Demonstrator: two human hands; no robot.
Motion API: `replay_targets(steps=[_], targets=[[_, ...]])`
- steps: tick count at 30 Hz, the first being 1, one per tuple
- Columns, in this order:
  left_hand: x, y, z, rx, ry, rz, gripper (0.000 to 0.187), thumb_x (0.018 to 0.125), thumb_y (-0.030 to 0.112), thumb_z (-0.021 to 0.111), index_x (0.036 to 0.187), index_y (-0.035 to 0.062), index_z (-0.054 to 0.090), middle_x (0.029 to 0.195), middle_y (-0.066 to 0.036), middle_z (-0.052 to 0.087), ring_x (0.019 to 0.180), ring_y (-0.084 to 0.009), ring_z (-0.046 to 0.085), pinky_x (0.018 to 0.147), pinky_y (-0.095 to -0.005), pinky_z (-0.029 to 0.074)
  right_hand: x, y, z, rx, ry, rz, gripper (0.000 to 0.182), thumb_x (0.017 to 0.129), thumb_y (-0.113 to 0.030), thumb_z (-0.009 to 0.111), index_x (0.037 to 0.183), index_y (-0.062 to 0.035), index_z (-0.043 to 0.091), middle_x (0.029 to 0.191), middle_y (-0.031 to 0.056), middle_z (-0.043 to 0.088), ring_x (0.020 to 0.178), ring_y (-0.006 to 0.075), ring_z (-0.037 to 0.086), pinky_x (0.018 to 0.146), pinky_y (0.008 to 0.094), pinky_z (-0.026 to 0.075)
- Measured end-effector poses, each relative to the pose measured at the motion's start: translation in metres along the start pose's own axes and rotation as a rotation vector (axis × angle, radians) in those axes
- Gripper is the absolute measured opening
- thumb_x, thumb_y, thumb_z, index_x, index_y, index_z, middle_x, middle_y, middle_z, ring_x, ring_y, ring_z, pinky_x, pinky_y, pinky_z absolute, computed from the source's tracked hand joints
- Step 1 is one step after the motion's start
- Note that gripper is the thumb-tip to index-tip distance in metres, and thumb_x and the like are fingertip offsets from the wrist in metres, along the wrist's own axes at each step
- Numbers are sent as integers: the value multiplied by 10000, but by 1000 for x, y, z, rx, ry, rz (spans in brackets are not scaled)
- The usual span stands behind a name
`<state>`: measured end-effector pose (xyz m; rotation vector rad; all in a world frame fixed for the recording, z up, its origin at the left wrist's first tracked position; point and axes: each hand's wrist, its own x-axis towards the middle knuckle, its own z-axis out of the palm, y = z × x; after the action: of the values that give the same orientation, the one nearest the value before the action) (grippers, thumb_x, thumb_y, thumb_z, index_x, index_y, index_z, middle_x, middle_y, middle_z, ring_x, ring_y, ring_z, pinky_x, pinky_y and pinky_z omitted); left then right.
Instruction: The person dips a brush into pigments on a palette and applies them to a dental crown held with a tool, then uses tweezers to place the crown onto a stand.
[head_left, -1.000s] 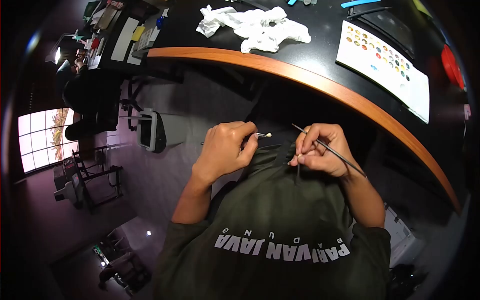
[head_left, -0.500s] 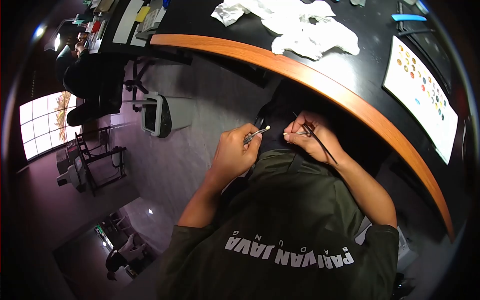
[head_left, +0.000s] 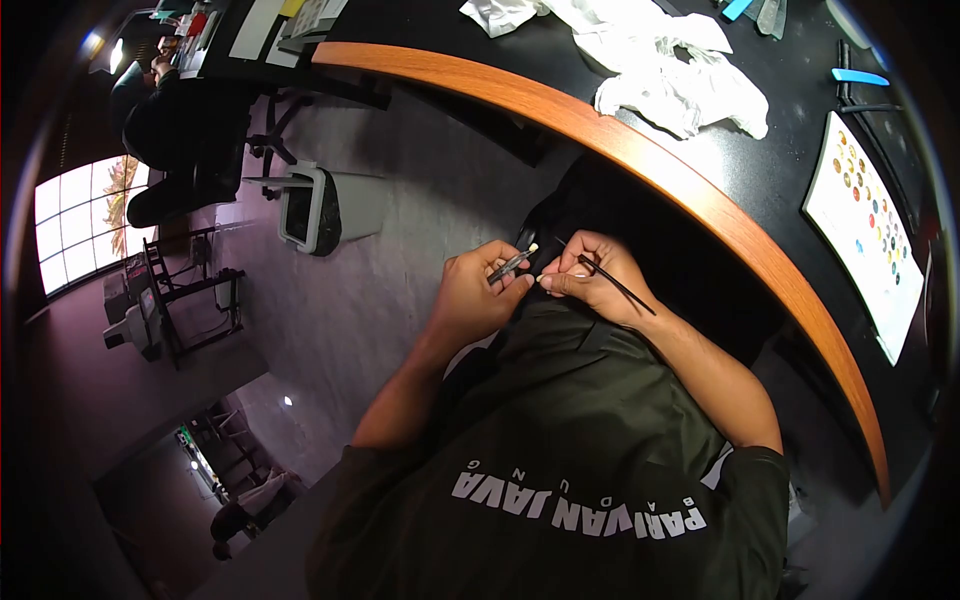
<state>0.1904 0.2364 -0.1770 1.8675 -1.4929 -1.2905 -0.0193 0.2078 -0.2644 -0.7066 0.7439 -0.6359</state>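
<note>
My left hand (head_left: pixel 482 290) is closed on a slim metallic tool (head_left: pixel 510 267), which has a small pale piece (head_left: pixel 533 248) at its tip. Close beside it, my right hand (head_left: pixel 601 280) pinches a tiny pale yellowish piece (head_left: pixel 541 279) between thumb and forefinger. A thin black stick (head_left: pixel 622 287) also lies in my right hand, slanting back over the palm toward the wrist. Both hands are above my lap, in front of the dark green shirt (head_left: pixel 560 400), with their fingertips nearly together.
The black table (head_left: pixel 440 30) has a curved wooden edge (head_left: pixel 650 160). On it lie crumpled white cloth or paper (head_left: pixel 680 85), a card with coloured dots (head_left: pixel 865 235) and a blue-handled tool (head_left: pixel 860 76). A grey bin (head_left: pixel 355 208) stands on the floor; another person (head_left: pixel 175 125) sits upper left.
My right hand has moved left, closer to my left hand, bringing the two pale pieces nearer each other. The view has shifted, so the table items appear further right and lower.
</note>
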Motion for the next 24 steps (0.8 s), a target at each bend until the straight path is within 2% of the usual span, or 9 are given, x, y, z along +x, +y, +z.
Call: replay_targets(steps=[8, 18, 21, 24], targets=[[-5, -2, 5, -43, -55, 87, 132, 880, 42, 825, 982, -5, 755, 712, 14, 683, 642, -12, 546, 591, -241, 442, -7, -6, 4, 85, -27, -27, 258, 947, 1, 853, 920, -37, 599, 895, 85, 731, 855, 131, 750, 772, 278, 648], [-6, -4, 11, -55, 62, 192, 59, 904, 21, 795, 941, 13, 749, 691, 15, 685, 607, -10, 544, 557, -247, 433, -9, -14, 6, 89, -69, -41, 223, 968, 32, 805, 921, -37, 599, 946, 112, 749, 874, 149, 757, 808, 284, 650], [-5, 0, 8, -82, 92, 133, 51, 908, 14, 785, 929, 10, 739, 677, 17, 680, 610, -2, 551, 553, -249, 431, -11, -16, 5, 91, -60, 6, 206, 975, 40, 776, 909, -40, 597, 962, 120, 751, 908, 157, 757, 822, 282, 645], [-6, 3, -2, 18, 5, 40, 86, 949, 40, 756, 1013, -17, 750, 714, 13, 673, 665, -17, 557, 607, -238, 438, -12, -17, 2, -20, -39, -2, 203, 944, 37, 772, 883, -46, 598, 967, 108, 735, 992, 167, 747, 855, 295, 624]])
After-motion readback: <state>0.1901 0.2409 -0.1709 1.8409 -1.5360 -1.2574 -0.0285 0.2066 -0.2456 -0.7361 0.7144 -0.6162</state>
